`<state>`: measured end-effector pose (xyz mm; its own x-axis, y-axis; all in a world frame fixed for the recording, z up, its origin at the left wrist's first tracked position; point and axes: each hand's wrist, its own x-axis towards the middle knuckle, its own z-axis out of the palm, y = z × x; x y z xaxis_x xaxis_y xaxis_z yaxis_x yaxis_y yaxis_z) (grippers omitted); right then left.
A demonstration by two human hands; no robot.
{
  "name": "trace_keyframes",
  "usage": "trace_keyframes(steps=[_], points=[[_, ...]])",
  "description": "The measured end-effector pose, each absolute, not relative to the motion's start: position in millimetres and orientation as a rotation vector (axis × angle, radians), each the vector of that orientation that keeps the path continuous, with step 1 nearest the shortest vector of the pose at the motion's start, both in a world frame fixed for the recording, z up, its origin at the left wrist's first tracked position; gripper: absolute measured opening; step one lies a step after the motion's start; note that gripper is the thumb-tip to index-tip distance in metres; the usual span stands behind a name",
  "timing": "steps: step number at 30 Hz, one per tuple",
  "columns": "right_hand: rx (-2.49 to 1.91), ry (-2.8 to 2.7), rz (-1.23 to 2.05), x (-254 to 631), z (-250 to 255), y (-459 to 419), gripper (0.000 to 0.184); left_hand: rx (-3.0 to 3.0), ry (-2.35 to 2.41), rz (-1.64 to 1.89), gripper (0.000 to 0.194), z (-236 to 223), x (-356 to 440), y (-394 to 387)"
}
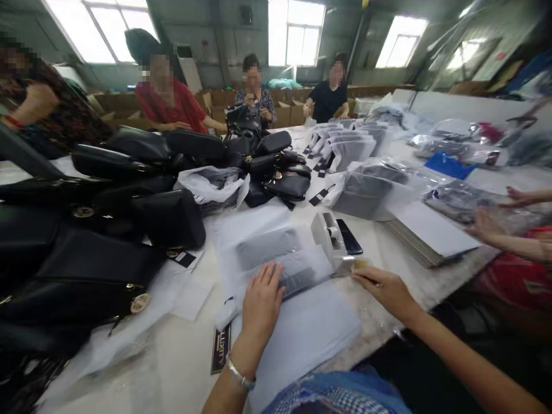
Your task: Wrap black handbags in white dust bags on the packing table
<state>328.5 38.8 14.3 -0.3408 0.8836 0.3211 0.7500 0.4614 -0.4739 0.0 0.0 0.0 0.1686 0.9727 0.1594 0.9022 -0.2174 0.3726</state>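
My left hand [261,303] lies flat, fingers stretched out, pressing on a clear plastic bag [276,259] that holds a dark grey item on the white table [181,356]. My right hand [382,286] is closed in a pinch on a strip of clear tape [347,265] drawn from a white tape dispenser [325,233] at the bag's right edge. A black phone [349,236] lies just beyond the dispenser. A silver bracelet sits on my left wrist.
Black handbags [107,218] pile up at left and centre. Stacks of bagged grey items [366,190] and a pile of flat cards [426,236] fill the right. Several people sit across the table; another person's hands [495,221] reach in at right. A black label [221,348] lies near me.
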Motion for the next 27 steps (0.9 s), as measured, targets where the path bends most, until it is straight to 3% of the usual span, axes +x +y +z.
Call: trace_keyframes(steps=[7, 12, 18, 22, 27], points=[[-0.739, -2.742, 0.541, 249.0, 80.3, 89.6, 0.021, 1.987, 1.936, 0.698, 0.053, 1.4, -26.1, 11.2], [-0.358, -3.007, 0.515, 158.1, 77.0, 139.9, 0.018, 1.91, 1.881, 0.844, 0.059, -7.2, -38.4, 18.7], [-0.367, -3.423, 0.221, 92.5, 65.3, 165.4, 0.017, 1.805, 1.817, 0.977, 0.064, -18.0, -42.6, 23.3], [-0.457, -3.473, -0.017, 78.7, 64.0, 161.5, 0.042, 1.714, 1.812, 1.03, 0.07, -20.6, -44.1, 24.3], [-0.732, -3.356, -0.033, 79.9, 58.2, 173.0, 0.068, 1.745, 1.796, 1.04, 0.07, -21.2, -43.7, 24.5]])
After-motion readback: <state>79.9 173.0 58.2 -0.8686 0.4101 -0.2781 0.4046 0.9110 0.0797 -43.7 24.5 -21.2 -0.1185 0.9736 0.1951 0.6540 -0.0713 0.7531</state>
